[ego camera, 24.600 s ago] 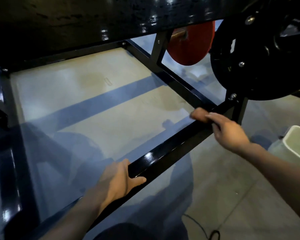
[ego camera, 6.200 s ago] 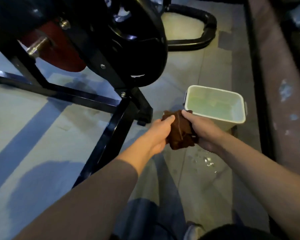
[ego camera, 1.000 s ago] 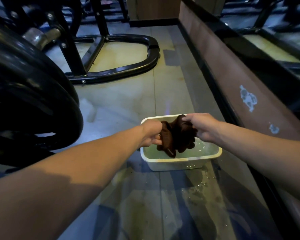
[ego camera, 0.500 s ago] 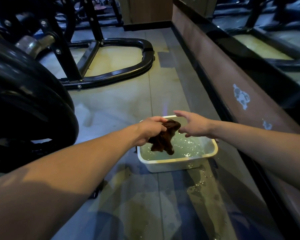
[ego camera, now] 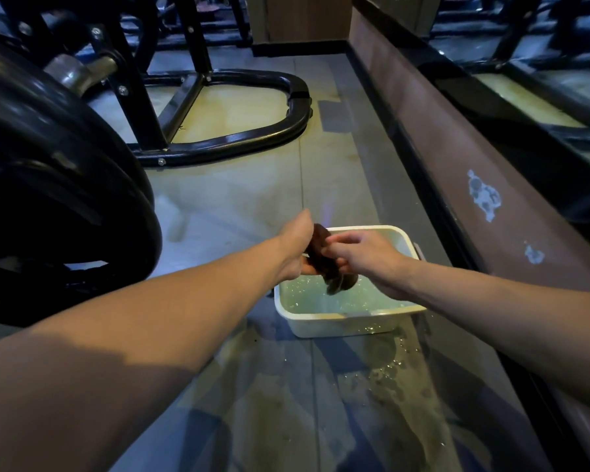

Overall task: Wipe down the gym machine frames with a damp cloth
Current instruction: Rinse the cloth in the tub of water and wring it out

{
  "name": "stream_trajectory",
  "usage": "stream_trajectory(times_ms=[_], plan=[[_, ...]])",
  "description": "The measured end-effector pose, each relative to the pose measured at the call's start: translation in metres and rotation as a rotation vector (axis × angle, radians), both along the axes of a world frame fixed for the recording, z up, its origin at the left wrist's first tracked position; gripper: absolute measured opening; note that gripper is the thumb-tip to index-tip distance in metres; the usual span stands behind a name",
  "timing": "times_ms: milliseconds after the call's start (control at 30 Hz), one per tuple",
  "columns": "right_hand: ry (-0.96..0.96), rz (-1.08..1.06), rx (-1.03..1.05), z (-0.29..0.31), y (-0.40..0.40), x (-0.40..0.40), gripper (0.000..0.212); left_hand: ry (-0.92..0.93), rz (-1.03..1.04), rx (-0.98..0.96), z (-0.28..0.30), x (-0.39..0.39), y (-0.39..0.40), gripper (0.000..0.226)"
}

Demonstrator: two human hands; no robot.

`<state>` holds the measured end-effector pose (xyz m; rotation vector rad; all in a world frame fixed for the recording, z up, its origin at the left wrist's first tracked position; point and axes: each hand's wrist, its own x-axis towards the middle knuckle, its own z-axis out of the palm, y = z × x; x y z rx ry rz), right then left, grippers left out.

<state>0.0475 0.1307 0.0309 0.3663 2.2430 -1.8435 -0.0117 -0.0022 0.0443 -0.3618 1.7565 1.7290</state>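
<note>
**Cloth held over the water tub**

Left hand (ego camera: 295, 248) and right hand (ego camera: 361, 257) both closed around a dark brown cloth (ego camera: 321, 252), bunched between them directly above a white plastic tub (ego camera: 341, 323) of water; lower end of cloth hanging just over the water surface. Tub on wet, splashed floor (ego camera: 382, 373). Large black weight plate (ego camera: 65, 185) at left; black curved machine frame (ego camera: 286, 127) on the floor beyond, well apart from the tub.

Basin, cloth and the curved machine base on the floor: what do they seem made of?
Basin: probably plastic, pale, smooth, with thin walls and a rolled rim. Cloth: soft dark brown fabric, bunched and drooping between both hands. Machine base: likely painted metal tube, glossy black, with bolts and bright highlights.
</note>
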Motion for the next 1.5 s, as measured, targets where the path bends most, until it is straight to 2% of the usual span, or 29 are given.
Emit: stream_trajectory(times_ms=[33,100,133,200,267,333,400,433,500,567,600,633,700,767,800,867,933,1033,1167,1233,1300,1400,1467,1500], plan=[[-0.024,0.005,-0.058,-0.003,0.001,0.001,0.018,-0.005,-0.03,-0.023,-0.002,-0.001,0.0,0.04],[-0.028,-0.042,-0.124,-0.008,0.003,0.002,0.024,0.067,-0.087,-0.123,-0.008,-0.003,0.0,0.028],[0.013,-0.085,-0.066,-0.01,0.006,0.002,0.024,0.098,-0.068,-0.152,-0.01,-0.004,0.002,0.018],[0.104,-0.104,0.204,-0.017,0.016,0.002,0.029,0.117,-0.004,-0.135,-0.013,-0.009,0.004,0.012],[0.076,0.1,0.476,-0.027,0.031,0.002,0.075,0.105,0.039,-0.042,-0.009,-0.012,0.006,0.011],[0.073,0.244,0.622,-0.035,0.039,0.001,0.116,0.063,0.009,0.081,-0.001,-0.013,0.004,0.017],[0.139,0.218,0.565,-0.039,0.04,-0.003,0.129,0.013,-0.121,0.211,0.007,-0.01,-0.002,0.023],[0.179,0.186,0.511,-0.038,0.039,-0.006,0.125,-0.006,-0.183,0.248,0.01,-0.009,-0.004,0.026],[0.273,0.147,0.535,-0.033,0.037,-0.012,0.091,-0.025,-0.249,0.232,0.012,-0.01,-0.006,0.024],[0.34,0.161,0.661,-0.03,0.038,-0.017,0.048,0.029,-0.275,0.077,0.007,-0.014,-0.004,0.016],[0.343,0.179,0.715,-0.029,0.038,-0.019,0.038,0.082,-0.326,-0.03,0.004,-0.016,-0.003,0.021],[0.335,0.209,0.761,-0.029,0.038,-0.02,0.034,0.15,-0.417,-0.136,-0.001,-0.018,-0.002,0.037],[0.33,0.28,0.85,-0.028,0.037,-0.024,0.034,0.292,-0.594,-0.312,-0.012,-0.017,-0.002,0.078],[0.351,0.318,0.921,-0.022,0.036,-0.027,0.036,0.487,-0.701,-0.54,-0.023,-0.015,-0.001,0.099],[0.365,0.345,0.956,-0.02,0.037,-0.028,0.038,0.591,-0.745,-0.67,-0.029,-0.015,0.001,0.097],[0.38,0.445,1.081,-0.018,0.037,-0.031,0.046,0.742,-0.819,-0.887,-0.032,-0.016,0.001,0.073],[0.383,0.512,1.23,-0.021,0.04,-0.032,0.049,0.821,-0.873,-1.008,-0.03,-0.016,0.001,0.048],[0.346,0.504,1.35,-0.025,0.044,-0.032,0.039,0.874,-0.921,-1.041,-0.024,-0.014,0.002,0.031],[0.246,0.494,1.318,-0.023,0.05,-0.035,0.024,0.913,-0.972,-1.044,-0.019,-0.014,0.004,0.019],[0.17,0.509,1.219,-0.021,0.05,-0.035,0.023,1.017,-0.996,-1.109,-0.019,-0.014,0.004,0.019],[0.115,0.495,1.014,-0.02,0.046,-0.031,0.037,1.168,-1.035,-1.179,-0.021,-0.011,0.003,0.032],[0.072,0.432,0.768,-0.02,0.041,-0.025,0.044,1.32,-1.052,-1.112,-0.027,-0.006,-0.001,0.046],[0.1,0.413,0.768,-0.018,0.042,-0.027,0.039,1.26,-1.043,-1.034,-0.028,-0.004,-0.003,0.042],[0.125,0.402,0.782,-0.016,0.045,-0.028,0.036,1.156,-1.024,-0.984,-0.026,-0.003,-0.002,0.035]])
